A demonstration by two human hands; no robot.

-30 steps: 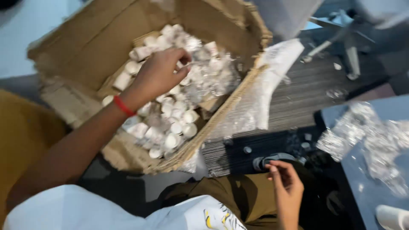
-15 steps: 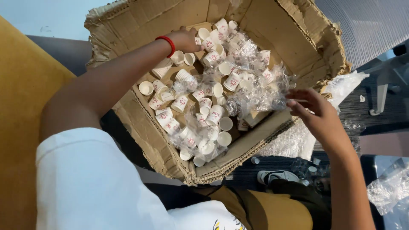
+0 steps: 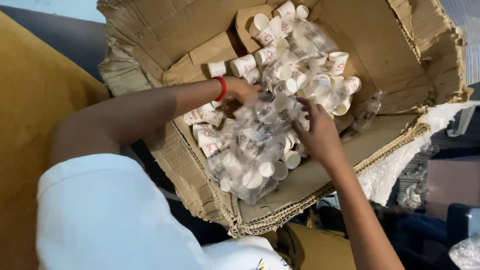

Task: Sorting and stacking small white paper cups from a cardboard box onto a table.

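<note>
A torn cardboard box (image 3: 385,35) holds several small white paper cups (image 3: 243,65) and clear plastic bags (image 3: 250,150) of more cups. My left hand (image 3: 240,91), with a red band at the wrist, reaches into the box and grips the top edge of a clear bag. My right hand (image 3: 316,134) presses on the same bag from the right, fingers closed into the plastic. The bag lies over the cups at the box's near side.
A yellow surface (image 3: 35,125) lies left of the box. White bubble wrap (image 3: 400,165) hangs over the box's right rim. A dark floor and another clear bag (image 3: 465,252) show at the lower right. My white sleeve (image 3: 110,215) fills the lower left.
My view has moved closer over the box. My right hand has come in from the box's rim onto the clear bag. My left hand has shifted toward the middle and taken the bag.
</note>
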